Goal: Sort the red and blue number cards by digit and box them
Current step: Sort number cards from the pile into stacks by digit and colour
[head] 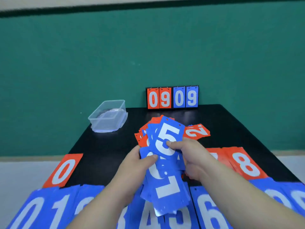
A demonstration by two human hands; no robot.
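scoreboard (172,97) 0909 | blue card (170,129) – 5 | red card (246,164) – 8

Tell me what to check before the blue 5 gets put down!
1. Blue 5 held firmly: ok. The right hand pinches it, thumb on its face.
2. Other blue cards safe: ok. The left hand holds the stack.
3. Digit readable: ok. It is plainly a 5.
4. Place between blue 4 and blue 6: cannot tell. The stack hides it.
5. Box open: ok. It has no lid on and stands at the table's far left.
6. Red pile sorted: not ok. It lies in a loose heap behind the hands.
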